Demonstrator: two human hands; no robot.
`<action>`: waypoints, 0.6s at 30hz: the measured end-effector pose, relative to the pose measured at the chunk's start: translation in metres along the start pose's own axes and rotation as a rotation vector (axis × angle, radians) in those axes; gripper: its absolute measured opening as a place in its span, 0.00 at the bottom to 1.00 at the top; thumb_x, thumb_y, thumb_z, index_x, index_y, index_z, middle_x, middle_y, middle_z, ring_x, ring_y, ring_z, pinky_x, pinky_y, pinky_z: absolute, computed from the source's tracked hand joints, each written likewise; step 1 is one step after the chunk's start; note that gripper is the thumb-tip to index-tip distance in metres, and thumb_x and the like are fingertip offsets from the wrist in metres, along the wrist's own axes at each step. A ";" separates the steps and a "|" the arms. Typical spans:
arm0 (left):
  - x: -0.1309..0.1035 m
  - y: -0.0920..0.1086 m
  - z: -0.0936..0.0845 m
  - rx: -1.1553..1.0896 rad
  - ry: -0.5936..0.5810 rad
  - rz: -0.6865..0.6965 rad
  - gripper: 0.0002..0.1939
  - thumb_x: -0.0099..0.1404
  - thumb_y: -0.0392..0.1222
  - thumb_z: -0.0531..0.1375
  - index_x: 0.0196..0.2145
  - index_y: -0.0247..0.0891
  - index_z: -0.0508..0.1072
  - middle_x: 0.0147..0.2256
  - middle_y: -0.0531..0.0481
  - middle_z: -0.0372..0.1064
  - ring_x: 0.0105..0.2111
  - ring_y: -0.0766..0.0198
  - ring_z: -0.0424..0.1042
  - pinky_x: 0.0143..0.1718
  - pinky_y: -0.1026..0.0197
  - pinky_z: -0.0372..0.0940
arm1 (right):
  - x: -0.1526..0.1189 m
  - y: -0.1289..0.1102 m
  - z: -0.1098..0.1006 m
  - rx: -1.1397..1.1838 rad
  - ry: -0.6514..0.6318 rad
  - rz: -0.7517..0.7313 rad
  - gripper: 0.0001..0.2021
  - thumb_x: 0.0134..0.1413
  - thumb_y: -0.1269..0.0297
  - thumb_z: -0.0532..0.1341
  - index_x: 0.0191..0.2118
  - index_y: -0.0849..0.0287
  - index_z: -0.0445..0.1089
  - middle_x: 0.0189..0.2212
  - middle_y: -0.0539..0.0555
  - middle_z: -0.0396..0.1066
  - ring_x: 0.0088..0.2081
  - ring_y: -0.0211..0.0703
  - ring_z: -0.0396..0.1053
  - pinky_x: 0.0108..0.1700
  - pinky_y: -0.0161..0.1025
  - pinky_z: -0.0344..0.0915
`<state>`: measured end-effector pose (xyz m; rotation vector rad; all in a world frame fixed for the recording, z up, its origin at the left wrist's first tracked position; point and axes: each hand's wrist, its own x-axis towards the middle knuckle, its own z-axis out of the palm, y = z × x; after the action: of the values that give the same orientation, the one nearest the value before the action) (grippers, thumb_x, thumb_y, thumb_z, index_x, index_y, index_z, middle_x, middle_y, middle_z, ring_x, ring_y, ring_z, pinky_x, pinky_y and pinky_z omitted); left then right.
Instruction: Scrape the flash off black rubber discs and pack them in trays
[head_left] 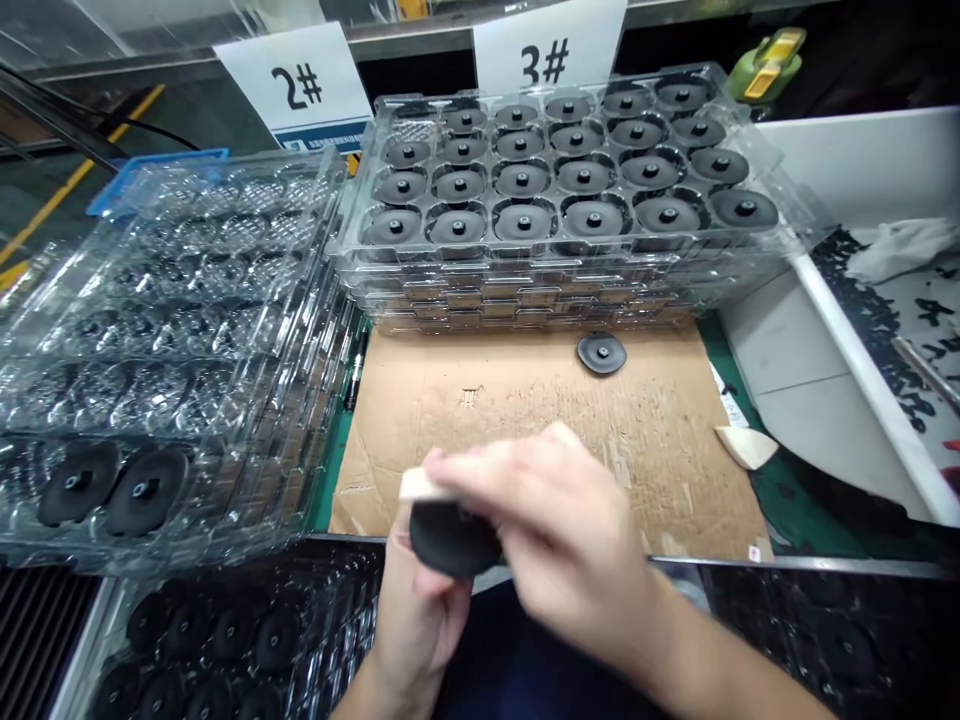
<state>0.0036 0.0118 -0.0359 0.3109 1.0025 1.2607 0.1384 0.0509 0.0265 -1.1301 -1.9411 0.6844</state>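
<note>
Above the near edge of the cardboard, my left hand (424,610) is closed around a black disc-shaped part (454,540), supporting it from below. My right hand (559,525), slightly blurred, grips a pale beige block (424,484) and presses it along the disc's upper edge. Fingers cover most of the block, so its full shape is hidden. Farther back on the cardboard sheet (525,400) lies another black disc (601,353) with a small raised hub in its middle.
A stacked clear tray (517,250) filled with black discs stands behind the cardboard. At left, another clear tray stack (187,330) has two discs in its near row. A beige wedge (748,447) lies at right, beside a white bin (840,350) with black scraps.
</note>
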 end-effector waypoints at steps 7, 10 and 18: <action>0.005 0.014 -0.004 -0.151 -0.128 0.087 0.24 0.51 0.45 0.65 0.47 0.48 0.69 0.46 0.51 0.71 0.47 0.57 0.68 0.49 0.64 0.64 | -0.045 0.069 0.018 -0.065 -0.147 0.349 0.12 0.57 0.66 0.55 0.46 0.49 0.68 0.34 0.49 0.73 0.29 0.38 0.64 0.34 0.38 0.61; 0.002 0.017 -0.004 -0.183 -0.143 0.030 0.23 0.51 0.45 0.64 0.46 0.49 0.69 0.47 0.52 0.71 0.48 0.57 0.68 0.49 0.65 0.63 | -0.066 0.088 0.033 -0.089 -0.187 0.324 0.12 0.57 0.67 0.53 0.44 0.54 0.69 0.34 0.52 0.73 0.33 0.42 0.67 0.39 0.43 0.63; -0.002 0.009 0.001 -0.103 -0.098 -0.078 0.26 0.48 0.44 0.67 0.46 0.52 0.69 0.47 0.56 0.70 0.48 0.61 0.68 0.48 0.67 0.64 | -0.018 0.006 -0.004 0.136 -0.006 0.127 0.16 0.56 0.71 0.54 0.51 0.58 0.62 0.42 0.52 0.69 0.37 0.37 0.66 0.38 0.33 0.65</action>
<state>-0.0012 0.0134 -0.0284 0.2492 0.8555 1.2101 0.1505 0.0380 0.0175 -1.1737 -1.8099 0.8757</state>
